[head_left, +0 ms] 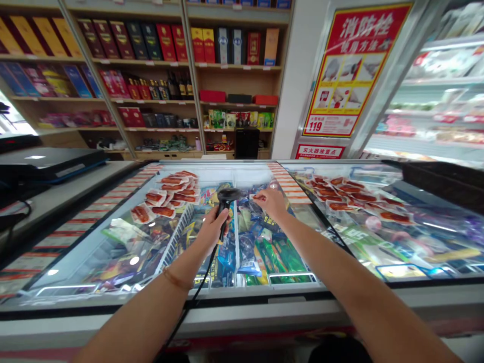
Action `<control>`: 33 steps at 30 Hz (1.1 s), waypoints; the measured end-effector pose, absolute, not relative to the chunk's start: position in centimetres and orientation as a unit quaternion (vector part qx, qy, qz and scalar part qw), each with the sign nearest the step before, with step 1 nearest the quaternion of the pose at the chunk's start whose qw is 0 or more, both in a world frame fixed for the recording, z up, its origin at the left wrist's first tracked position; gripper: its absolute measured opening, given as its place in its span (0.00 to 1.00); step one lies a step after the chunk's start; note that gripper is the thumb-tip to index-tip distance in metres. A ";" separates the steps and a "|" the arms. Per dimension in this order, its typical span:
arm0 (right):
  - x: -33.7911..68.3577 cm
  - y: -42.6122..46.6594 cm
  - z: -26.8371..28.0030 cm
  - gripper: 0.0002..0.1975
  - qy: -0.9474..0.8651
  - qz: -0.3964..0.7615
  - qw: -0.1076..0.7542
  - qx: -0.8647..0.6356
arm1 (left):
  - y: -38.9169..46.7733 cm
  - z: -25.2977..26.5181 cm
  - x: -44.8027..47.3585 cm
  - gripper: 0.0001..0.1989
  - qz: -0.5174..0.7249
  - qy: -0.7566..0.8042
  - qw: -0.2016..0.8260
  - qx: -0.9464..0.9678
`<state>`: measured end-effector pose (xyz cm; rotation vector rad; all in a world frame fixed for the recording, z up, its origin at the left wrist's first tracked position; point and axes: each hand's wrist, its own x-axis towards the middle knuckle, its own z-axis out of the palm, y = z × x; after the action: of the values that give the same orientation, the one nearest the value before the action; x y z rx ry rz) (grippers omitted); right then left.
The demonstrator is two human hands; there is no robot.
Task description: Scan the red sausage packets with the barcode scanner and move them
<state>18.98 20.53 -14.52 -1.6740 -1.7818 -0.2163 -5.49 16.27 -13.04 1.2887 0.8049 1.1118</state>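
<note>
My left hand (216, 223) is wrapped round the handle of a black barcode scanner (228, 194), its cable trailing down past my wrist. The scanner's head points away and to the right, above the chest freezer (234, 169). Just right of it, my right hand (271, 200) is closed in a pinch over the freezer. A small pale bit shows at the fingertips, too small to name. Below both hands lie bagged frozen goods (280, 257) in blue and green wrappers, divided by white wire baskets (177, 237).
Sealed packs of red sausages (176, 194) lie on the left glass, and more sausage packs (348, 194) on the right. Price labels (291, 182) run along the frames. Behind stand shelves (238, 75) of boxes and bottles, and a fire-hydrant poster (355, 70). A black device (53, 161) stands left.
</note>
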 end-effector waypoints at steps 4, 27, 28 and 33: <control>20.1 20.5 -15.2 0.13 -0.695 -0.106 0.382 -0.600 | 16.0 -13.0 -5.4 0.21 0.475 0.341 0.595 0.552; 21.3 20.2 -15.4 0.12 -0.671 -0.041 0.476 -0.567 | 15.9 -13.7 -5.7 0.21 0.411 0.314 0.594 0.616; 21.2 20.1 -15.3 0.12 -0.670 -0.049 0.484 -0.561 | 15.9 -13.7 -5.7 0.21 0.411 0.315 0.595 0.616; 21.0 19.9 -15.2 0.11 -0.665 -0.066 0.499 -0.551 | 15.9 -13.7 -5.7 0.22 0.420 0.311 0.594 0.611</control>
<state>20.96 19.87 -15.18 -1.3337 -1.6087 -0.1598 -5.74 15.89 -13.68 1.4205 0.7223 0.9759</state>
